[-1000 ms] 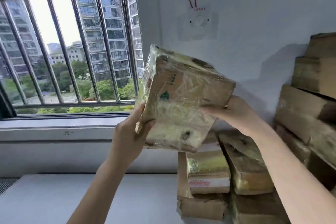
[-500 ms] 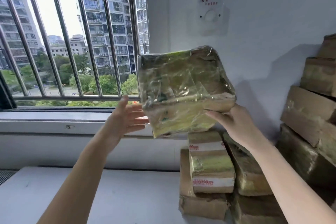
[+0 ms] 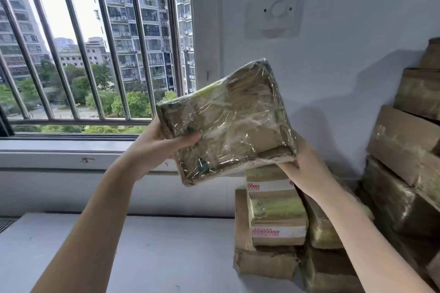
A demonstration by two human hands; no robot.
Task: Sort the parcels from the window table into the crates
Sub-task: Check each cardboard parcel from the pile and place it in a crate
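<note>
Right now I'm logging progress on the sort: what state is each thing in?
wrapped parcel: lifted, tilted, held in both hands
left hand: grips the parcel's left edge
right hand: holds its lower right corner
stacked parcels: piled on the table, unsorted
table: left part bare

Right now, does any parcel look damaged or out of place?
The bottom box of the stack on the table has a crushed, torn front edge. The parcel, held tilted by the left hand and right hand, has wrinkled plastic wrap but looks whole.
</note>
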